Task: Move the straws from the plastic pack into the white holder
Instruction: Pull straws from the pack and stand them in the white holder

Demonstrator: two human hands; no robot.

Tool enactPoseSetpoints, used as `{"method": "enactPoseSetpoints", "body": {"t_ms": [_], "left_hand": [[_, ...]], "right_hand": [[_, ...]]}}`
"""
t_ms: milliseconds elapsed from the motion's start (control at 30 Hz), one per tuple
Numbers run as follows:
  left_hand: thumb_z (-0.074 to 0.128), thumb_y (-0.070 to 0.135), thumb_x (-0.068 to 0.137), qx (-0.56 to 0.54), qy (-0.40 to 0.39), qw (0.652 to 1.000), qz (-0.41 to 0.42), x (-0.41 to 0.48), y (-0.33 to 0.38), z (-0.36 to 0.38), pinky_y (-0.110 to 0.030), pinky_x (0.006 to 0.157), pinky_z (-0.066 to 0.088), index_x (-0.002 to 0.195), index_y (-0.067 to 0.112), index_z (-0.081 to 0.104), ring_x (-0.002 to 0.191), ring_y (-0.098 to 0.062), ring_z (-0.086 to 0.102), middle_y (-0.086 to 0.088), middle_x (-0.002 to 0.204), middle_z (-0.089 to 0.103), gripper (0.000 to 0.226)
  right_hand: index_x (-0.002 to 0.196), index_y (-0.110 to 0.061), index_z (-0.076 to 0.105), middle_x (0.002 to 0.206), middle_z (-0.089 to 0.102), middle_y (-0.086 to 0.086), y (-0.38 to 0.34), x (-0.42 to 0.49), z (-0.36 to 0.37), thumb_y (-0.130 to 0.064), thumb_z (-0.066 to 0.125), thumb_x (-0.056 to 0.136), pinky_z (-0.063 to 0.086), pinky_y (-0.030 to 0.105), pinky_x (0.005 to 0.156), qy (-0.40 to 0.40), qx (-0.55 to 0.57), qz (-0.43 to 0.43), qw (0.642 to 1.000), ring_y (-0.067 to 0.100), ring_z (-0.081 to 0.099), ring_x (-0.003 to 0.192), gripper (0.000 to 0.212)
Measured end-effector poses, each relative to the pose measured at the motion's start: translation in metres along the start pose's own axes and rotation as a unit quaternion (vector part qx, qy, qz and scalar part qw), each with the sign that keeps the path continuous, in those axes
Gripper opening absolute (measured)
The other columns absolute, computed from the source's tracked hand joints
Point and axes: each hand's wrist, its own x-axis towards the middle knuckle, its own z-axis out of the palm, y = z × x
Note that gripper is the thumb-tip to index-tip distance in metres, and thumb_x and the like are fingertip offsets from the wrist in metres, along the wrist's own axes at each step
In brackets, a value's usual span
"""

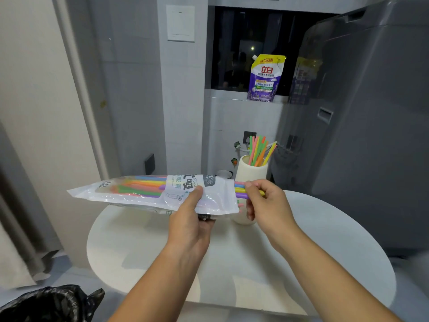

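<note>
Right grip (263, 202) pinches straws (241, 189), left grip (188, 220) clasps pack (139, 192), partly screening white holder (251, 173) behind.

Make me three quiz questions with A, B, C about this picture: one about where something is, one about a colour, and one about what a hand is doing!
1. Where does the white holder stand?
A. on the round table
B. on the window ledge
C. on the floor

2. What colour is the bag in the bottom-left corner?
A. red
B. black
C. white

3. What is the right hand doing?
A. lying flat on the table
B. gripping the holder
C. pinching straws that stick out of the plastic pack

Answers:
1 A, its base sits on the tabletop, just behind the hands.
2 B, the crinkled bag is black all over.
3 C, it pinches the straw ends at the pack's open end.
</note>
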Motion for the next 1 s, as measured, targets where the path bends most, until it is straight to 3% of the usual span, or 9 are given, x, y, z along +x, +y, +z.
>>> {"method": "enactPoseSetpoints", "body": {"t_ms": [133, 300, 500, 600, 800, 1000], "left_hand": [[0.063, 0.005, 0.097, -0.032, 0.002, 0.999, 0.0, 0.006, 0.009, -0.003, -0.051, 0.104, 0.053, 0.135, 0.015, 0.061, 0.111, -0.023, 0.073, -0.006, 0.122, 0.076, 0.04], [0.063, 0.005, 0.097, -0.043, 0.012, 0.999, -0.003, 0.004, 0.007, -0.002, -0.048, 0.101, 0.055, 0.134, 0.015, 0.061, 0.108, -0.021, 0.074, -0.006, 0.123, 0.076, 0.038], [0.062, 0.006, 0.098, -0.03, -0.007, 1.0, -0.003, 0.003, 0.001, -0.001, -0.049, 0.104, 0.054, 0.137, 0.012, 0.06, 0.116, -0.025, 0.071, -0.008, 0.125, 0.075, 0.04], [0.062, 0.007, 0.098, -0.026, -0.009, 1.0, -0.014, 0.003, 0.0, -0.002, -0.045, 0.098, 0.057, 0.138, 0.012, 0.06, 0.115, -0.025, 0.072, -0.008, 0.125, 0.075, 0.041], [0.064, 0.005, 0.096, -0.053, 0.021, 0.998, -0.033, 0.004, 0.003, -0.002, -0.041, 0.082, 0.062, 0.138, 0.013, 0.06, 0.108, -0.024, 0.074, -0.008, 0.124, 0.075, 0.042], [0.063, 0.004, 0.097, -0.071, 0.032, 0.996, -0.034, 0.005, 0.005, -0.002, -0.043, 0.089, 0.059, 0.136, 0.013, 0.059, 0.11, -0.023, 0.072, -0.009, 0.126, 0.074, 0.04]], "right_hand": [[0.089, -0.006, 0.065, 0.054, 0.048, 0.005, 0.003, 0.008, -0.016, -0.025, 0.055, 0.101, 0.037, 0.032, 0.049, 0.036, 0.041, 0.013, 0.998, 0.018, 0.042, 0.047, 0.025], [0.078, -0.016, 0.056, 0.059, 0.045, 0.002, 0.007, 0.002, -0.007, -0.041, 0.062, 0.095, 0.032, 0.025, 0.044, 0.022, 0.238, 0.067, 0.969, 0.015, 0.039, 0.045, 0.031], [0.085, -0.016, 0.067, 0.056, 0.038, -0.002, 0.012, -0.008, 0.017, -0.04, 0.067, 0.092, 0.032, 0.028, 0.049, 0.015, 0.236, 0.07, 0.969, 0.013, 0.034, 0.049, 0.025], [0.092, -0.009, 0.072, 0.058, 0.041, 0.001, 0.009, -0.004, 0.024, -0.036, 0.064, 0.095, 0.038, 0.023, 0.048, 0.043, 0.248, 0.073, 0.965, 0.011, 0.036, 0.05, 0.028], [0.085, -0.009, 0.071, 0.06, 0.054, 0.003, 0.0, 0.006, 0.018, -0.027, 0.062, 0.098, 0.045, 0.022, 0.047, 0.073, 0.268, 0.054, 0.959, 0.01, 0.047, 0.051, 0.024], [0.089, -0.006, 0.071, 0.063, 0.065, 0.004, -0.011, 0.014, -0.006, -0.023, 0.062, 0.098, 0.052, 0.023, 0.051, 0.086, 0.206, 0.012, 0.975, 0.011, 0.058, 0.052, 0.021]]}}
